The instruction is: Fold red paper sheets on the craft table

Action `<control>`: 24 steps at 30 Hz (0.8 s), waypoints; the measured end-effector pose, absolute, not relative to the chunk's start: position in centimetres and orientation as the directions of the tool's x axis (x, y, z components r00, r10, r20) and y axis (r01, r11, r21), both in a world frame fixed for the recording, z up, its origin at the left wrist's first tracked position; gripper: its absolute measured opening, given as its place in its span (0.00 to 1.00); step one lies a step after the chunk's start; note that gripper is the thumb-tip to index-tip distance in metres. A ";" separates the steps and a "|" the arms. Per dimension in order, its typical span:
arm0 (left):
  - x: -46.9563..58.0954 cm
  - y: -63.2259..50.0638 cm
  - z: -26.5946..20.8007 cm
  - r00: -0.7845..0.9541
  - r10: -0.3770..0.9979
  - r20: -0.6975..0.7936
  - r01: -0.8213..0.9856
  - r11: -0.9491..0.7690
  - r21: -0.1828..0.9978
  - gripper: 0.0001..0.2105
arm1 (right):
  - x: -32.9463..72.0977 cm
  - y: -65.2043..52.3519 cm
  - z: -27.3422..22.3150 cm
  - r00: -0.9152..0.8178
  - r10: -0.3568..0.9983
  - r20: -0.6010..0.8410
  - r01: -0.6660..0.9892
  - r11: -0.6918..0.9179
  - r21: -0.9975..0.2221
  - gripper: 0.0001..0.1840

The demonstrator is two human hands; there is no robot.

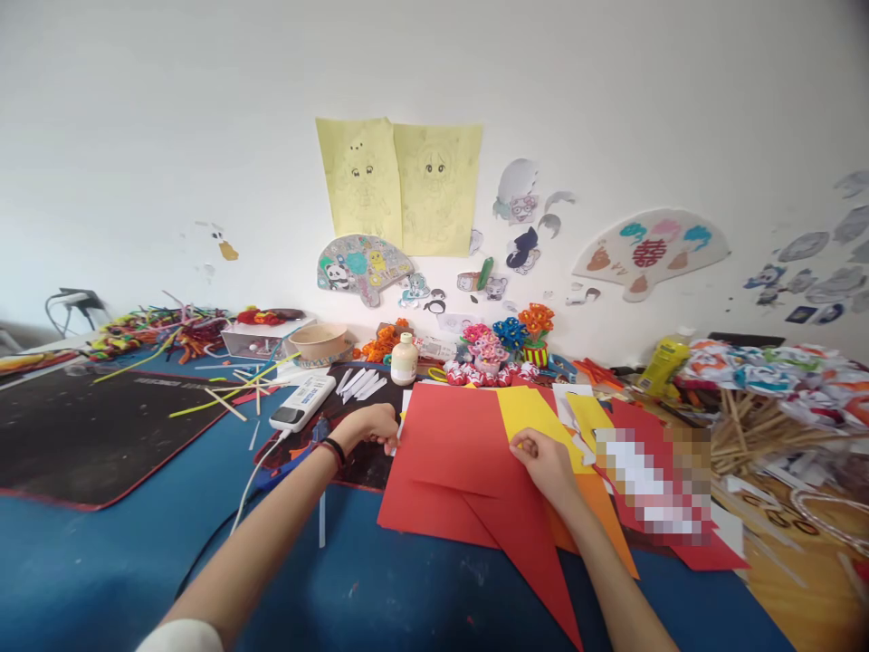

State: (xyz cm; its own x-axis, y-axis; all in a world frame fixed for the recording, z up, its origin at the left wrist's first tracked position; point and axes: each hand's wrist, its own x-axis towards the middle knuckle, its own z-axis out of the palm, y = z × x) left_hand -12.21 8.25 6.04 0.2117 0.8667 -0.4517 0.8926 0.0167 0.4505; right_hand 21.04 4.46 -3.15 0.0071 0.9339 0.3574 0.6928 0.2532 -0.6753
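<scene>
A sheet of red paper (pixel 454 439) is held at its sides between my two hands, over more red paper (pixel 434 516) on the table. My left hand (pixel 373 426) has its fingers curled closed at the sheet's left edge. At the right edge, my right hand (pixel 543 460) pinches the sheet between thumb and fingers. Yellow paper (pixel 533 417) and orange paper (pixel 594 534) stick out from beneath on the right. The tips of my left fingers are partly hidden.
A white power strip (pixel 302 401), white paper strips (pixel 359 384) and a cream bottle (pixel 405 359) stand behind my left hand. A glue gun (pixel 299 462) lies under my left forearm. Pipe-cleaner flowers (pixel 509 340) line the wall; wooden sticks (pixel 740 430) are at right.
</scene>
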 end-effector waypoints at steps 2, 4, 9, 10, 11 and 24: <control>-11.7 7.9 7.0 0.171 0.923 -0.345 0.916 -0.020 0.400 0.09 | 20.8 4.4 -3.1 -0.014 0.929 0.371 0.695 0.276 -0.664 0.07; -10.3 7.0 7.4 0.134 0.968 -0.213 0.935 -0.053 0.351 0.11 | 20.3 4.3 -3.0 -0.048 0.920 0.390 0.699 0.309 -0.645 0.07; -4.9 3.6 5.5 0.144 0.989 0.032 0.953 -0.148 0.265 0.13 | 18.3 3.2 -2.8 -0.143 0.894 0.424 0.721 0.388 -0.575 0.06; -4.2 3.0 4.8 0.174 0.984 0.050 0.949 -0.181 0.258 0.12 | 18.0 2.9 -2.8 -0.159 0.883 0.442 0.731 0.406 -0.549 0.06; -3.8 2.6 4.2 0.191 0.979 0.069 0.947 -0.202 0.251 0.12 | 17.7 2.7 -2.6 -0.163 0.868 0.469 0.743 0.421 -0.521 0.07; -8.4 2.8 2.7 0.285 0.954 0.098 0.927 -0.300 0.224 0.15 | 11.1 6.7 1.0 -0.328 0.913 -0.241 0.682 0.053 -0.729 0.18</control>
